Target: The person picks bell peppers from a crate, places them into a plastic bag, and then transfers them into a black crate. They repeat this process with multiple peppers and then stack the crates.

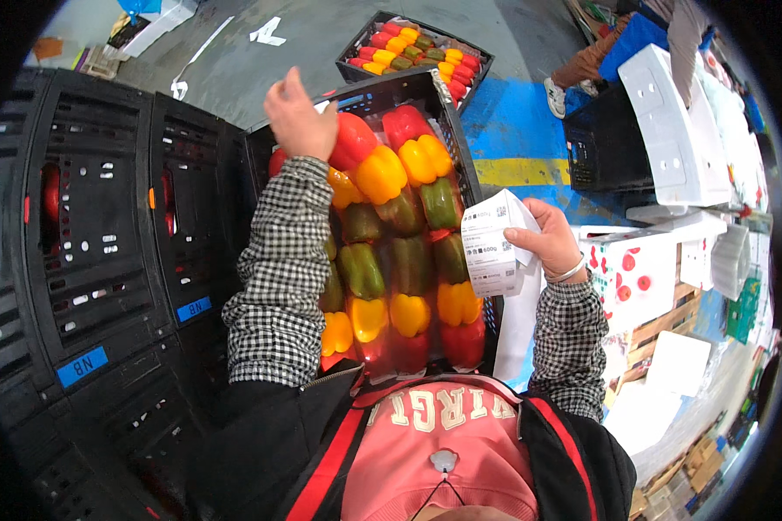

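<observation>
My left hand (301, 118) is over the far left corner of a black plastic crate (453, 107), its back towards me and its fingers apart. A small white piece shows beside its thumb; whether they touch is unclear. Below the hand lie clear-wrapped packs of bell peppers, with a red pepper (354, 140), a yellow pepper (381, 174) and a green pepper (362, 270) among them. My right hand (550, 238) pinches a folded strip of white printed labels (489, 251) over the crate's right side. White backing paper (518, 332) hangs down below that hand.
Stacked black crates (98, 215) stand close on my left. Another crate of peppers (358, 70) sits on the floor ahead. To the right are white foam boxes (668, 130), a wooden pallet (668, 316) and a person's leg (583, 58). Paper scraps (267, 31) lie on the floor.
</observation>
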Demonstrator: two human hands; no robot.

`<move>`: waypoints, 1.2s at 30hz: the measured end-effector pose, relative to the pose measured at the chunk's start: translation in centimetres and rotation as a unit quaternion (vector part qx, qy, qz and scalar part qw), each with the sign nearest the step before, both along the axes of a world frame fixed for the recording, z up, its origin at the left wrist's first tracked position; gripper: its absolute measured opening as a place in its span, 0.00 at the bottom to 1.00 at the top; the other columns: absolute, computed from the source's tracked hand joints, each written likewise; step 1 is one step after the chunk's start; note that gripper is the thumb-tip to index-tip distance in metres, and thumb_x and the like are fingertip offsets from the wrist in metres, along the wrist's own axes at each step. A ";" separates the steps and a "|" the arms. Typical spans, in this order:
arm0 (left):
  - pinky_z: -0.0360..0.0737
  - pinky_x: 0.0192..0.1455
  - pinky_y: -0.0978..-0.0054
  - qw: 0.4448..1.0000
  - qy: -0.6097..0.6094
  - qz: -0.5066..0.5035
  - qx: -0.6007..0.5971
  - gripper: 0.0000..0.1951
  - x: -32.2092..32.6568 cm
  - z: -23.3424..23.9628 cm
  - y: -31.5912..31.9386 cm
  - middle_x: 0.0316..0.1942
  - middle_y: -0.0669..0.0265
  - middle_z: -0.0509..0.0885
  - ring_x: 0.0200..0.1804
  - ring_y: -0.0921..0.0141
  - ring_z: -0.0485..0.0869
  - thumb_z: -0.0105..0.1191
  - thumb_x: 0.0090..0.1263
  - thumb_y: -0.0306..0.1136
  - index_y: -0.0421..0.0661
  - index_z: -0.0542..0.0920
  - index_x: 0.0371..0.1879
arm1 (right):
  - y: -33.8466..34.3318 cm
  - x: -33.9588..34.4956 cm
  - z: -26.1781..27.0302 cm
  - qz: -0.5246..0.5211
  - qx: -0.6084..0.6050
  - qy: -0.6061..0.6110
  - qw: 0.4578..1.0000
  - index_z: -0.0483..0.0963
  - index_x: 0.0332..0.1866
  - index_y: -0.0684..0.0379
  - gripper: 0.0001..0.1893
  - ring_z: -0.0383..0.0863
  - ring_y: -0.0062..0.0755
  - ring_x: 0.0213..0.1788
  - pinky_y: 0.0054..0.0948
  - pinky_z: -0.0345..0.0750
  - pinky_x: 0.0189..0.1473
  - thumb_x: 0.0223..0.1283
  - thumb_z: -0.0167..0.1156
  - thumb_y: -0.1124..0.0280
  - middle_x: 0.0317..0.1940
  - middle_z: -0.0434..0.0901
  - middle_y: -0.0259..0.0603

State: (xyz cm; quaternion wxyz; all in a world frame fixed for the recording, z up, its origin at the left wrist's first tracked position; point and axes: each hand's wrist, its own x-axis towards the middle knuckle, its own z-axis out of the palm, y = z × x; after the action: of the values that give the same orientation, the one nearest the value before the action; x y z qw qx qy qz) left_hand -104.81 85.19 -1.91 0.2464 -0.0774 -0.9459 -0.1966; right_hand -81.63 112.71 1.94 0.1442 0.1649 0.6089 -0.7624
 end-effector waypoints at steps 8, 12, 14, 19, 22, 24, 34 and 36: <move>0.67 0.64 0.62 0.870 -0.483 -0.052 -0.079 0.43 -1.6 -8.3 11.8 0.58 0.38 0.69 0.62 0.51 0.69 0.61 0.54 0.51 0.25 0.63 0.57 | -1.3 0.5 -0.6 -0.049 -0.013 0.076 0.996 0.72 0.54 0.66 0.21 0.77 0.20 0.46 0.23 0.73 0.51 0.54 0.64 0.76 0.45 0.80 0.36; 0.66 0.66 0.64 0.850 -0.520 0.075 -0.029 0.51 -2.9 -11.4 12.7 0.62 0.45 0.67 0.63 0.54 0.69 0.65 0.51 0.53 0.27 0.54 0.63 | -0.8 1.1 -0.5 -0.058 -0.022 0.088 0.994 0.71 0.55 0.67 0.22 0.76 0.22 0.48 0.24 0.73 0.53 0.55 0.65 0.75 0.46 0.79 0.37; 0.68 0.65 0.69 0.832 -0.551 0.055 -0.011 0.53 -3.5 -11.4 12.1 0.61 0.46 0.69 0.63 0.58 0.71 0.68 0.48 0.53 0.29 0.53 0.64 | -0.3 1.2 -0.5 -0.057 -0.012 0.084 0.995 0.71 0.55 0.66 0.22 0.76 0.22 0.48 0.24 0.73 0.53 0.55 0.65 0.74 0.47 0.79 0.36; 0.72 0.60 0.67 0.872 -0.486 0.041 0.028 0.43 -2.3 -8.7 11.2 0.58 0.45 0.70 0.59 0.56 0.72 0.71 0.39 0.49 0.32 0.72 0.54 | 0.9 1.0 -1.2 -0.077 -0.021 0.096 0.992 0.71 0.55 0.65 0.21 0.76 0.20 0.48 0.24 0.72 0.54 0.55 0.64 0.72 0.46 0.79 0.36; 0.73 0.58 0.66 0.908 -0.407 0.011 0.096 0.40 1.5 -5.8 10.3 0.52 0.45 0.72 0.53 0.55 0.73 0.72 0.37 0.45 0.32 0.74 0.49 | 1.3 0.8 -1.8 -0.097 -0.055 0.085 0.990 0.72 0.53 0.64 0.19 0.77 0.21 0.48 0.24 0.72 0.53 0.55 0.64 0.73 0.45 0.80 0.36; 0.71 0.59 0.66 0.919 -0.356 -0.036 0.164 0.41 3.3 -3.6 9.8 0.50 0.48 0.71 0.53 0.56 0.70 0.73 0.35 0.41 0.33 0.71 0.50 | 1.5 0.3 -2.1 -0.103 -0.072 0.076 0.989 0.72 0.52 0.63 0.19 0.78 0.23 0.48 0.24 0.73 0.53 0.55 0.64 0.72 0.45 0.80 0.36; 0.70 0.57 0.69 0.938 -0.107 -0.179 0.275 0.42 8.6 -2.6 8.0 0.56 0.54 0.62 0.57 0.62 0.66 0.76 0.36 0.37 0.39 0.64 0.50 | -1.2 -5.9 -3.4 -0.071 -0.134 0.078 0.985 0.68 0.54 0.62 0.21 0.78 0.25 0.49 0.27 0.74 0.54 0.55 0.65 0.75 0.47 0.79 0.37; 0.70 0.58 0.70 0.873 -0.190 -0.223 0.390 0.42 7.8 -2.8 7.9 0.56 0.56 0.63 0.57 0.64 0.67 0.76 0.37 0.39 0.39 0.64 0.50 | -1.9 -6.9 -3.2 -0.058 -0.189 0.090 0.976 0.70 0.53 0.61 0.20 0.78 0.25 0.47 0.27 0.74 0.54 0.55 0.65 0.75 0.46 0.79 0.36</move>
State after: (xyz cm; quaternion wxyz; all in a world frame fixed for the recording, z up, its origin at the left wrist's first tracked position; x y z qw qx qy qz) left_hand -97.00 93.13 -4.74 0.0213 -0.1451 -0.7783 -0.6105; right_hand -88.53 110.77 -1.28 0.0732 0.1004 0.4535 -0.8826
